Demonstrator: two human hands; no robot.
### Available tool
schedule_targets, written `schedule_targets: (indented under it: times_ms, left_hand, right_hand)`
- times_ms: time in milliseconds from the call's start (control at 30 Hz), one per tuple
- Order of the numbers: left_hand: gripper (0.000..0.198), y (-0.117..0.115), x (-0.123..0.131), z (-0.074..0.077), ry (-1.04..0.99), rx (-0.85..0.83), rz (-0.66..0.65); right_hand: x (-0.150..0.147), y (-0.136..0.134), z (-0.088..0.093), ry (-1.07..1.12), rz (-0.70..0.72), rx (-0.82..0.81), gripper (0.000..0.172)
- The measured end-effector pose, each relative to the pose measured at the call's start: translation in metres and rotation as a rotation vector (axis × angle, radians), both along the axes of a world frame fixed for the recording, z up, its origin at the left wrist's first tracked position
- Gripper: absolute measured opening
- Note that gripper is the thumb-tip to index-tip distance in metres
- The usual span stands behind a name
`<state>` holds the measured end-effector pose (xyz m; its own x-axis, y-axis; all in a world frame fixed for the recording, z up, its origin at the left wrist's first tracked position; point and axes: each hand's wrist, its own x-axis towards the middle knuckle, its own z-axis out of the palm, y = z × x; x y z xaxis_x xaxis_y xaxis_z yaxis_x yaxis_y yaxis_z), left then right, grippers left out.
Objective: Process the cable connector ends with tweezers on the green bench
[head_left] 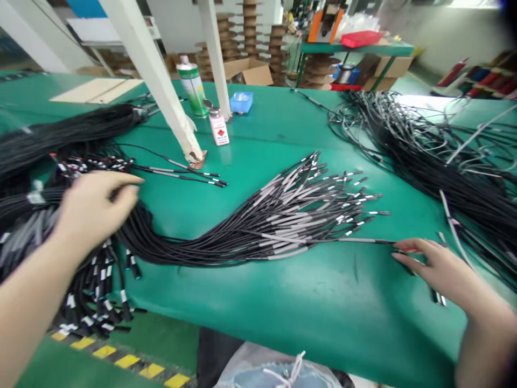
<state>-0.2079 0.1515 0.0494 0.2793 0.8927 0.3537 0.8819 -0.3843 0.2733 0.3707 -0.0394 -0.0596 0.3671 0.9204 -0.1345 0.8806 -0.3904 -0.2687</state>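
Note:
A fanned bundle of black cables [194, 250] with grey sleeves and white-marked tips lies across the green table. My left hand [99, 202] is over the cable pile at the left, thumb and fingers apart, with nothing visible between them. At the right, my right hand [432, 264] pinches the tip of one cable [363, 241] drawn out from the bundle. A dark tool or connector with metallic ends [438, 297] shows partly beneath that hand; its shape is mostly hidden.
White posts [161, 81] rise from the green table [262, 302]. Beside them stand a green-white can [193, 89], a small pink-labelled bottle [218, 128] and a blue box [241, 103]. Another black cable bundle [424, 167] lies at the right.

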Motion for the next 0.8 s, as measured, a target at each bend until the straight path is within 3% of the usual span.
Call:
schedule_targets:
  times_ms: [67,100,167,267,400,533,567,633,700,800]
  left_hand:
    - [0.026,-0.017,0.064,-0.017,0.017,-0.053,-0.263]
    - [0.024,-0.025,0.093,-0.027,0.037,-0.115,-0.458]
    - [0.021,-0.034,0.142,-0.048,0.071,-0.167,-0.686]
    - [0.014,-0.033,0.187,-0.069,0.120,-0.171,-0.733]
    - [0.029,-0.020,0.206,-0.072,0.090,-0.129,-0.526]
    - [0.019,-0.026,0.209,-0.071,0.110,-0.127,-0.420]
    - [0.018,-0.033,0.209,-0.072,0.116,-0.121,-0.421]
    - [0.039,-0.052,0.211,-0.077,0.127,-0.092,-0.459]
    - [0.055,-0.070,0.211,-0.085,0.174,-0.044,-0.577]
    - [0.035,-0.080,0.213,-0.094,0.269,0.093,-0.598]
  right_hand:
    - [-0.002,-0.001,-0.001,-0.029,-0.023,0.001,0.009]
    - [-0.003,-0.001,-0.002,-0.047,-0.032,0.005,0.008]
    - [-0.006,-0.002,-0.004,-0.079,-0.044,0.019,0.009]
    - [-0.011,-0.006,-0.005,-0.110,-0.048,0.044,0.013]
    - [-0.013,-0.011,-0.007,-0.132,-0.071,0.084,0.014]
    - [-0.010,-0.014,-0.014,-0.175,-0.122,0.153,0.018]
    - [-0.010,-0.014,-0.014,-0.181,-0.123,0.177,0.020]
    - [-0.013,-0.014,-0.012,-0.181,-0.101,0.238,0.024]
    - [-0.022,-0.012,-0.006,-0.156,-0.029,0.304,0.026]
    - [-0.045,-0.005,0.005,-0.063,0.174,0.356,0.025]
